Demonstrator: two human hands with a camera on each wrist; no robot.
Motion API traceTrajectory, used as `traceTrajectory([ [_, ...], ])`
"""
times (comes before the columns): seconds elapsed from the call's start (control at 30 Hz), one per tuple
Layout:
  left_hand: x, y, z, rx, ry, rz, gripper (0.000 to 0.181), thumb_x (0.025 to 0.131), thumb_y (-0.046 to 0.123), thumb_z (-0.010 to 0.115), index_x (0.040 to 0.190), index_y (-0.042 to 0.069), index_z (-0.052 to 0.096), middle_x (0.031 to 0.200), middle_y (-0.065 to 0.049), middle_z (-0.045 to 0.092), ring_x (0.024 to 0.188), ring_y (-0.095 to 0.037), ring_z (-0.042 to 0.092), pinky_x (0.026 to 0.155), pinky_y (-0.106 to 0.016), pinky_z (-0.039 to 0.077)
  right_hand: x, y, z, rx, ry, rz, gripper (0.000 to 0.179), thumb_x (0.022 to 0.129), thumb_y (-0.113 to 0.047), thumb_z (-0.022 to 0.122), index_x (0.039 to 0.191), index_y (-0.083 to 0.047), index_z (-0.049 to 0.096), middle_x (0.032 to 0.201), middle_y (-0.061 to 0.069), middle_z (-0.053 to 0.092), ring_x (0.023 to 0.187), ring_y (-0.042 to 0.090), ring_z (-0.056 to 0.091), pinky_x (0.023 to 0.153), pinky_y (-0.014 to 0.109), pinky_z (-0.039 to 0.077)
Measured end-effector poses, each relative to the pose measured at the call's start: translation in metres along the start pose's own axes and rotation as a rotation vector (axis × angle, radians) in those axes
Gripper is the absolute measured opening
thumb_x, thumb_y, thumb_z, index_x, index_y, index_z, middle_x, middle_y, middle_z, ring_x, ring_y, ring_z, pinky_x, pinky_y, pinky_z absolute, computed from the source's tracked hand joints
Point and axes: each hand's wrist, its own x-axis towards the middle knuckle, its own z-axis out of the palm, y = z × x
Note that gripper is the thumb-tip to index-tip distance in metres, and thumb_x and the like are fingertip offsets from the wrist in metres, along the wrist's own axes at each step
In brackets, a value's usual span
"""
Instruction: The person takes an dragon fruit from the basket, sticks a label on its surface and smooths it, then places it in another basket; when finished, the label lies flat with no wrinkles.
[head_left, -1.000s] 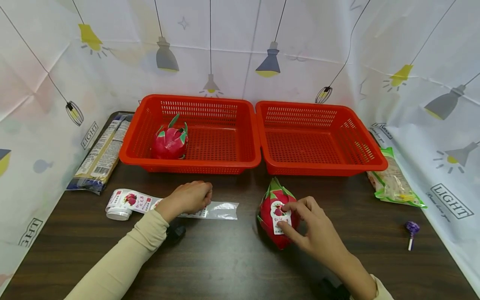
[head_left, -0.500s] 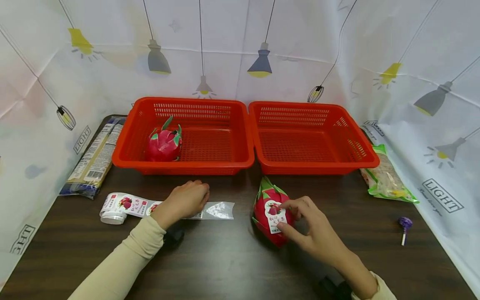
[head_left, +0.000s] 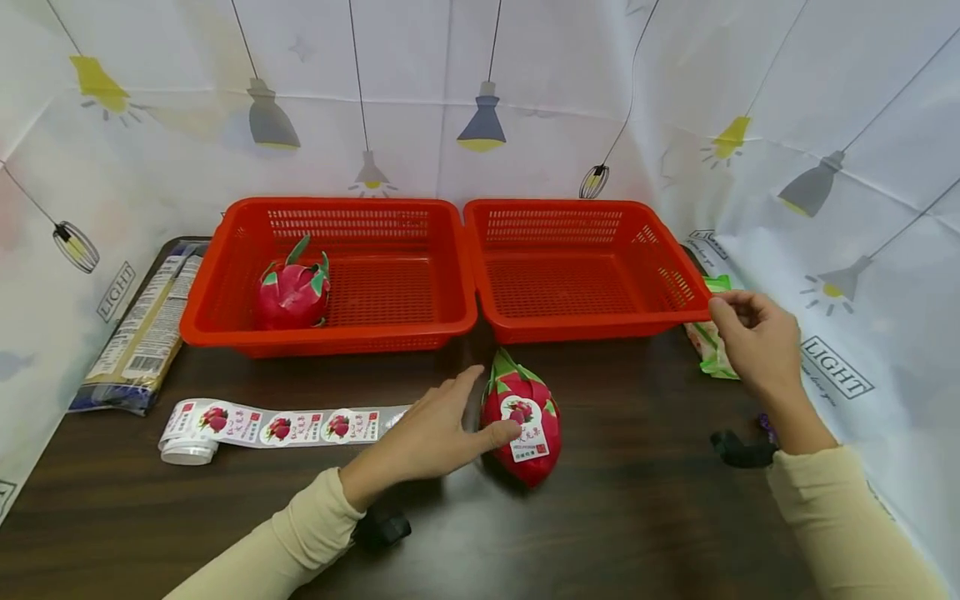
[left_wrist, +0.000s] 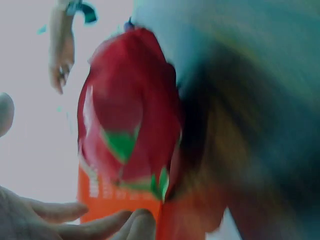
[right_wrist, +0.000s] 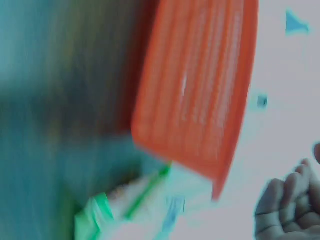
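A pink dragon fruit (head_left: 519, 457) with green tips lies on the table in the head view, a white label (head_left: 528, 427) on its front. Beside it is my left hand (head_left: 427, 433), fingers extended and thumb spread toward the label; in the left wrist view the fingers (left_wrist: 95, 230) show near the fruit (left_wrist: 130, 100). My right hand (head_left: 765, 354), fingers loosely curled, is by the front right corner of the right red basket (head_left: 585, 323). The right wrist view shows a gap between those fingers (right_wrist: 272, 207) and the basket (right_wrist: 195, 85), with nothing held.
Another dragon fruit (head_left: 291, 296) sits in the left red basket (head_left: 337, 337). A label roll (head_left: 187, 433) trails its strip (head_left: 307, 427) behind my left hand. A long packet (head_left: 142, 333) lies at left; a green-edged packet (head_left: 712, 346) and partly hidden purple lollipop (head_left: 767, 427) lie at right.
My right hand has left the labelled dragon fruit and moved right and up to the basket corner. My left hand has moved right from the label strip to the fruit, its fingers spreading.
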Motion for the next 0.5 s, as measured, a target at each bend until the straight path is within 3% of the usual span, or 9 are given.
traceTrajectory([
  [0.13,0.012,0.009,0.016,-0.038,-0.004,0.006,0.092,0.081,0.068,0.069,0.153,0.019,0.038,0.128,-0.005,0.062,0.114,-0.026,0.057,0.087,-0.041,0.055,0.029,0.013,-0.015,-0.168,-0.132,0.048,0.052,0.101,-0.046,0.051,0.125,-0.002,0.064,0.080,-0.022,0.058,0.065,-0.007,0.052,0.057,0.021,0.046],
  [0.23,0.020,0.015,0.027,0.017,0.014,-0.002,0.099,0.078,0.071,0.070,0.154,0.019,0.037,0.137,-0.006,0.058,0.115,-0.027,0.053,0.089,-0.044,0.052,0.044,0.020,-0.016,-0.192,-0.245,0.082,0.062,0.102,-0.048,0.049,0.130,0.006,0.059,0.099,0.006,0.068,0.064,-0.006,0.056,0.057,0.024,0.050],
  [0.33,0.026,0.020,0.036,0.066,0.026,-0.007,0.104,0.076,0.072,0.072,0.157,0.018,0.035,0.149,-0.008,0.051,0.123,-0.031,0.050,0.093,-0.051,0.051,0.053,0.025,-0.013,-0.172,-0.340,0.121,0.067,0.103,-0.049,0.047,0.132,0.011,0.056,0.122,0.029,0.060,0.066,-0.006,0.060,0.061,0.021,0.053],
  [0.4,0.029,0.022,0.042,0.088,0.025,-0.009,0.108,0.075,0.071,0.075,0.158,0.018,0.032,0.154,-0.009,0.045,0.128,-0.033,0.048,0.095,-0.055,0.051,0.057,0.028,-0.012,-0.161,-0.383,0.146,0.069,0.103,-0.049,0.047,0.132,0.013,0.055,0.128,0.033,0.057,0.067,-0.005,0.062,0.064,0.018,0.054],
  [0.5,0.033,0.025,0.052,0.101,0.030,-0.002,0.112,0.073,0.066,0.080,0.159,0.017,0.028,0.159,-0.010,0.039,0.133,-0.035,0.046,0.097,-0.057,0.051,0.062,0.029,-0.011,-0.137,-0.407,0.178,0.067,0.104,-0.046,0.050,0.132,0.014,0.056,0.123,0.030,0.063,0.067,-0.004,0.065,0.066,0.019,0.056],
])
